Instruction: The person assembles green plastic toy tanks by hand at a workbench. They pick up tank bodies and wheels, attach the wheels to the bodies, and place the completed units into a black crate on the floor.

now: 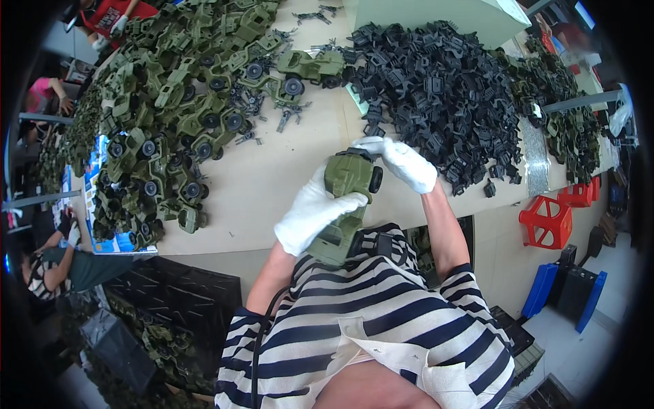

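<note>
Both my hands wear white gloves. My left hand (313,213) grips a green toy military truck (349,178) around its body, held just above the front edge of the beige table (272,184). My right hand (402,161) closes on the truck's far end, where a black part sits by a black wheel. The truck's lower end reaches down against my striped shirt.
A big heap of black plastic parts (436,88) lies on the table to the right. Many finished green toy trucks (184,102) pile up on the left. Red stools (548,219) and blue crates (545,286) stand on the floor at right. Other people sit at far left.
</note>
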`<action>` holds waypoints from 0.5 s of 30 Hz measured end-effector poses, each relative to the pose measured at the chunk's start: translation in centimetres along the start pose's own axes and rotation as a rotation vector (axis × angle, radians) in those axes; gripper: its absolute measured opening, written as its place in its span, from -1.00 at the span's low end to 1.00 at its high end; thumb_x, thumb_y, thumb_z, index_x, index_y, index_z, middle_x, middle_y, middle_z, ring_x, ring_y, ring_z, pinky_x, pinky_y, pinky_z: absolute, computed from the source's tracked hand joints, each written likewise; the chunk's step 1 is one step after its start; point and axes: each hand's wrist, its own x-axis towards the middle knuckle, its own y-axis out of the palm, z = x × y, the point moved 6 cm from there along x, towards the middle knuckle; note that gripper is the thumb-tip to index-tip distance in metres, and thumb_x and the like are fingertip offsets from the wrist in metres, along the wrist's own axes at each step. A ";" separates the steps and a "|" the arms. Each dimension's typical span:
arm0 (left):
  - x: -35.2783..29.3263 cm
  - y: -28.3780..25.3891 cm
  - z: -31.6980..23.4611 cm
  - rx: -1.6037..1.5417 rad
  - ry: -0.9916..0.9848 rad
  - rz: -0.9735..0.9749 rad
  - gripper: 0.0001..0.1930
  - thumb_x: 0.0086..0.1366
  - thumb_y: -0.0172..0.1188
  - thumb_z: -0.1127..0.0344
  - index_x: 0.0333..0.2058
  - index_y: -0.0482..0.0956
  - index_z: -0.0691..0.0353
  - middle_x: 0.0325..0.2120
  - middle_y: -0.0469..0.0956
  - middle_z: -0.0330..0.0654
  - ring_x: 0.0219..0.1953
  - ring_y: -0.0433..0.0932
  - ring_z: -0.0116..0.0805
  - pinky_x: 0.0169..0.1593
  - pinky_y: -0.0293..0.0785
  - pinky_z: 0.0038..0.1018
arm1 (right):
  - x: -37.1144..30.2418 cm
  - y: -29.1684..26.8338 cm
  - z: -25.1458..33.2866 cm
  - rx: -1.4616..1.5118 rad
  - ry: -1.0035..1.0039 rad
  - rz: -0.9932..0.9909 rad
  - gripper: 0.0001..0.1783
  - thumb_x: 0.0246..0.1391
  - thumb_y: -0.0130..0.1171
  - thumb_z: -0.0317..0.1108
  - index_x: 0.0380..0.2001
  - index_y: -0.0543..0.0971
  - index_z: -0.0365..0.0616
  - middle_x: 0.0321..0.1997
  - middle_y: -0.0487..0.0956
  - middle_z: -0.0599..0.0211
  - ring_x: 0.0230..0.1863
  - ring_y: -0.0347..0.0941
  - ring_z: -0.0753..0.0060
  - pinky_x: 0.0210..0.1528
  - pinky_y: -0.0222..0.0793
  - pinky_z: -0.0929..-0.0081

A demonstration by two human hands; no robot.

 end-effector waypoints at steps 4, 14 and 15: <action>1.0 0.4 2.4 0.014 0.096 -0.201 0.05 0.02 0.53 0.25 0.35 0.02 0.39 -0.03 0.58 -0.15 0.00 0.55 -0.38 0.11 0.46 -0.47 | 1.0 2.0 -0.5 -0.077 0.042 -0.350 -0.23 0.43 -0.41 0.21 0.03 0.55 -0.27 -0.02 0.60 0.26 -0.05 0.48 0.44 0.13 0.35 0.42; 1.0 -2.0 1.3 0.114 0.580 -0.180 -0.07 0.16 0.38 -0.13 0.32 0.19 0.34 0.15 0.41 0.03 0.19 0.41 -0.14 0.30 0.25 -0.31 | 1.1 5.1 1.2 -0.060 -0.210 -0.386 -0.53 0.41 -0.19 -0.14 -0.12 0.59 -0.32 0.00 0.54 0.11 0.05 0.45 0.25 0.20 0.28 0.38; 1.0 -2.5 1.8 0.197 0.591 -0.233 -0.12 0.17 0.37 -0.11 0.29 0.24 0.35 0.13 0.43 0.01 0.18 0.43 -0.15 0.28 0.28 -0.32 | 1.1 5.3 0.8 -0.088 -0.201 -0.403 -0.55 0.40 -0.17 -0.16 -0.12 0.59 -0.31 0.02 0.54 0.13 0.06 0.45 0.26 0.20 0.28 0.39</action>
